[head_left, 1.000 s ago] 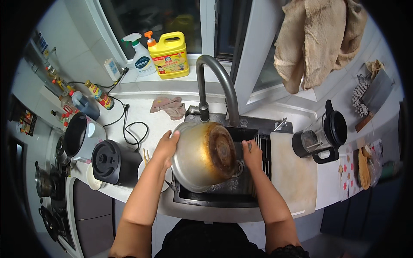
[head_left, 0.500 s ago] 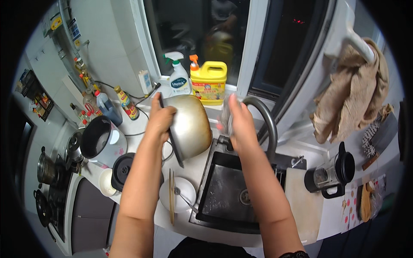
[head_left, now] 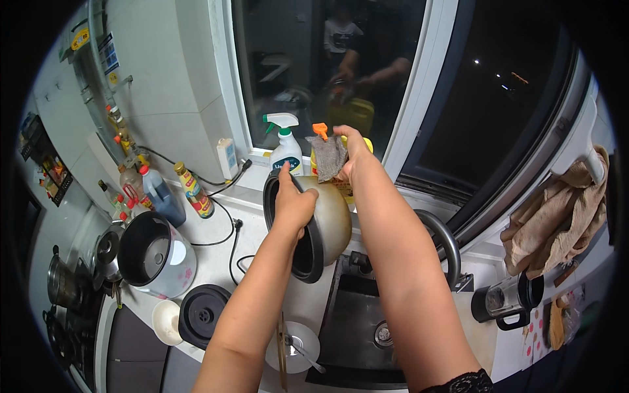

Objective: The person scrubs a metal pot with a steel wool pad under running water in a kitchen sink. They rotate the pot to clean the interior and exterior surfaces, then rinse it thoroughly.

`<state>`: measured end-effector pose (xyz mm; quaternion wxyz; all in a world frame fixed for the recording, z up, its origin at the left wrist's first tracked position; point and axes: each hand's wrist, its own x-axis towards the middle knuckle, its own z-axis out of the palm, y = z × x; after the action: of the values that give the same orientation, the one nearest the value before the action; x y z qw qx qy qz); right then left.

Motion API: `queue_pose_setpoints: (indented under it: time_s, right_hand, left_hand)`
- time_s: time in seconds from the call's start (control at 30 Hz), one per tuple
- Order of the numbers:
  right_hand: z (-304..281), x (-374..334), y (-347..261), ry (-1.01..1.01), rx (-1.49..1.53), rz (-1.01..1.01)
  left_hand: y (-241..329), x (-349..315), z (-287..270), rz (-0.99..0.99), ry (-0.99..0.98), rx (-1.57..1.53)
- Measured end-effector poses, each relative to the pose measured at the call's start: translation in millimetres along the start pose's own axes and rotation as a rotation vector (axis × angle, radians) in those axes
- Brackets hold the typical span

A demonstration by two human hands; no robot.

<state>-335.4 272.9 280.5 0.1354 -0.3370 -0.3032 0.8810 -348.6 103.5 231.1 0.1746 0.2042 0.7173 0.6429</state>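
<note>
My left hand [head_left: 293, 204] is closed on the dark rim of a metal inner pot [head_left: 335, 219], which it holds tilted on its side above the counter, left of the sink. The outside of the pot is silvery with brownish stains. My right hand [head_left: 357, 156] grips a grey scouring cloth [head_left: 325, 159] beyond the pot. The cloth is right by the orange pump head [head_left: 320, 130] of a yellow jug [head_left: 368, 144], covering most of the jug. Whether cloth and pump touch, I cannot tell. Beside the jug stands a white spray bottle [head_left: 282, 141] with a green trigger.
Below my hands lies a black sink [head_left: 354, 308] with a dark curved faucet [head_left: 452, 252]. A white plate [head_left: 308, 340] bears chopsticks [head_left: 282, 350] and a spoon. To the left are a cooker body [head_left: 177, 262], a black lid [head_left: 204, 314] and several sauce bottles. A blender jug [head_left: 504, 298] stands right.
My right hand has carried the cloth from near the faucet over to the orange pump. The pot has turned, its rim now showing more. The whole view has shifted.
</note>
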Motion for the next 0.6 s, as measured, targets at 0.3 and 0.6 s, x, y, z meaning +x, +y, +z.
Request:
queue_pose_setpoints:
  time_s: [0.3, 0.6]
  right_hand:
    - [0.4, 42.7, -3.6, -0.051, -0.285, -0.061]
    - [2.7, 38.1, -4.0, -0.014, -0.275, -0.029]
  left_hand:
    - [-2.1, 8.4, 22.7, -0.038, -0.097, -0.105]
    - [14.8, 3.2, 27.8, -0.056, -0.129, -0.161]
